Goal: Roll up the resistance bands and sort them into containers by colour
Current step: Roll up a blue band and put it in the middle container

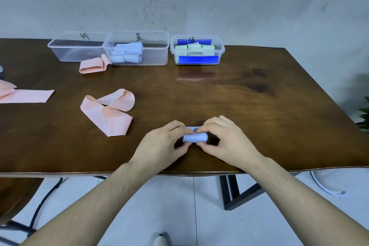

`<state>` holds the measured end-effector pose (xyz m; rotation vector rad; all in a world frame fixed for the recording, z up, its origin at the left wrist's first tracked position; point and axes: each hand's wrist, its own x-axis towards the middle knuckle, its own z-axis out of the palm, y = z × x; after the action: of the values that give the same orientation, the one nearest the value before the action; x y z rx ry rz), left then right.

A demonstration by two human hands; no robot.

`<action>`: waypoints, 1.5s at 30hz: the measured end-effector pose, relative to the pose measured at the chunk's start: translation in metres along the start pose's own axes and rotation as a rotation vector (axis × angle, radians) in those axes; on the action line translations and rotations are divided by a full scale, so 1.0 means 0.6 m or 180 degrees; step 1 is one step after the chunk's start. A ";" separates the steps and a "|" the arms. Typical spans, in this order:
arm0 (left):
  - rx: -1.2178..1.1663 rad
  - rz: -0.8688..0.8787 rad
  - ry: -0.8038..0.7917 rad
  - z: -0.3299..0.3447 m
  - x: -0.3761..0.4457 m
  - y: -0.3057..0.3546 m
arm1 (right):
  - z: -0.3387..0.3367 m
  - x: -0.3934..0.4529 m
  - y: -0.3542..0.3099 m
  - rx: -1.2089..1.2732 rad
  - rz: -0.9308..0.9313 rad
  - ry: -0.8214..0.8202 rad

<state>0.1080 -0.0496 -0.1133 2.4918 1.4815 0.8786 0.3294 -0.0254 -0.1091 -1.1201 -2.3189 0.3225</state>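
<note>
Our fingers (201,131) curl over a pale blue band roll (194,137), pinching it from both ends: the left hand (162,142) grips its left end, the right hand (223,140) its right end. The fingertips meet on top of the roll and hide its upper edge; a short flap of the band shows just behind them. The roll lies on the tabletop (239,96), near its front edge.

To the left lies a loose pink band (108,112), twisted and unrolled. A second pink band (26,96) is cut off by the left edge of the view. A third pink band (92,66), loosely folded, touches the front of the containers.

Along the wall stand three clear containers. The left container (76,50) shows nothing inside. The middle container (137,48) holds pale blue rolls. The right container (197,50) holds pale green rolls; its dark blue strips we cannot identify. The handwritten marks above the containers are too small for us to read.
</note>
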 end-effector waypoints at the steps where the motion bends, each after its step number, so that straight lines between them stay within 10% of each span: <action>1: -0.0011 0.0050 0.0025 -0.001 -0.005 0.003 | -0.001 -0.007 -0.002 0.0022 -0.0004 0.0023; 45: 0.0081 -0.0570 -0.0307 0.016 0.022 0.000 | 0.007 0.012 0.011 -0.0002 0.0464 -0.0078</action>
<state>0.1177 -0.0366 -0.1156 2.3365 1.6606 0.7035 0.3276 -0.0159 -0.1128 -1.2954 -2.2633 0.3917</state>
